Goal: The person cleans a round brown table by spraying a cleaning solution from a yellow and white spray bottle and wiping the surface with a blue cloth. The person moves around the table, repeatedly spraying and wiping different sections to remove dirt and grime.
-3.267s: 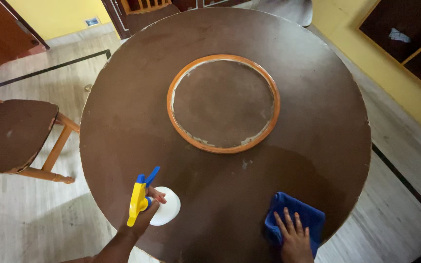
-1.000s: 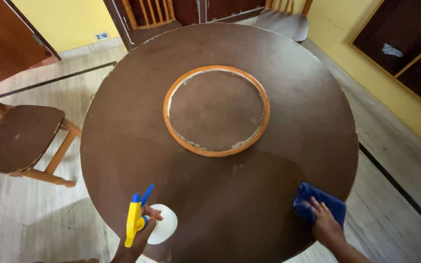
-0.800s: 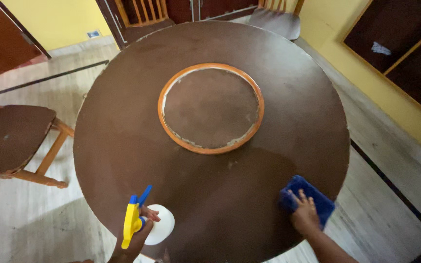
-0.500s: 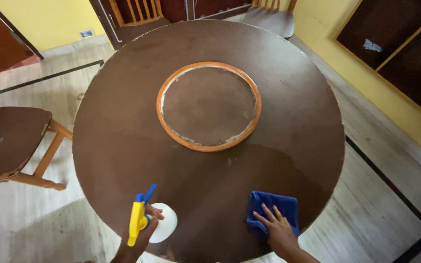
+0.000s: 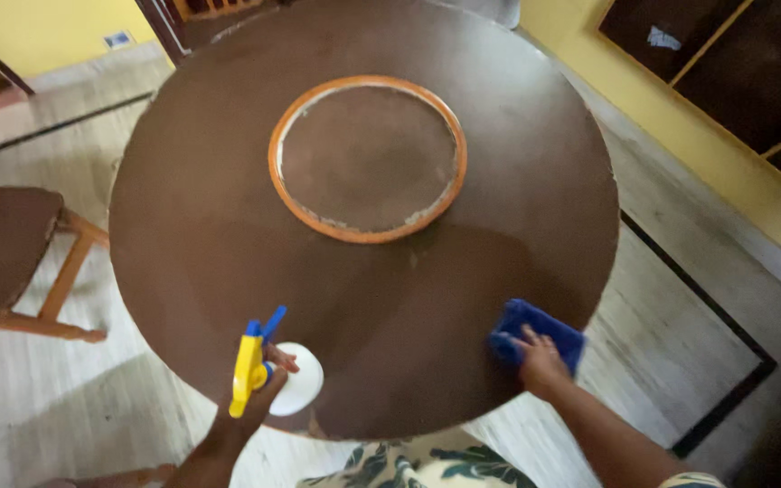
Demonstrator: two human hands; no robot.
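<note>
My left hand (image 5: 259, 393) grips a white spray bottle (image 5: 296, 391) with a yellow and blue trigger head (image 5: 250, 366), held over the near left edge of the round brown table (image 5: 228, 226). My right hand (image 5: 540, 361) presses a folded blue cloth (image 5: 535, 330) flat on the table near its right front edge. The tabletop around the cloth looks darker and damp. An orange-rimmed round inset (image 5: 368, 158) sits at the table's middle, apart from both hands.
A wooden chair (image 5: 11, 258) stands left of the table, another chair (image 5: 201, 14) at the far side. Yellow walls and dark wooden cabinet doors (image 5: 734, 63) lie to the right. The floor is pale tile with a dark border line (image 5: 707, 298).
My right hand slid the blue cloth across the near table edge, left and then back toward the right. The left hand kept its hold on the bottle. The view tilted down.
</note>
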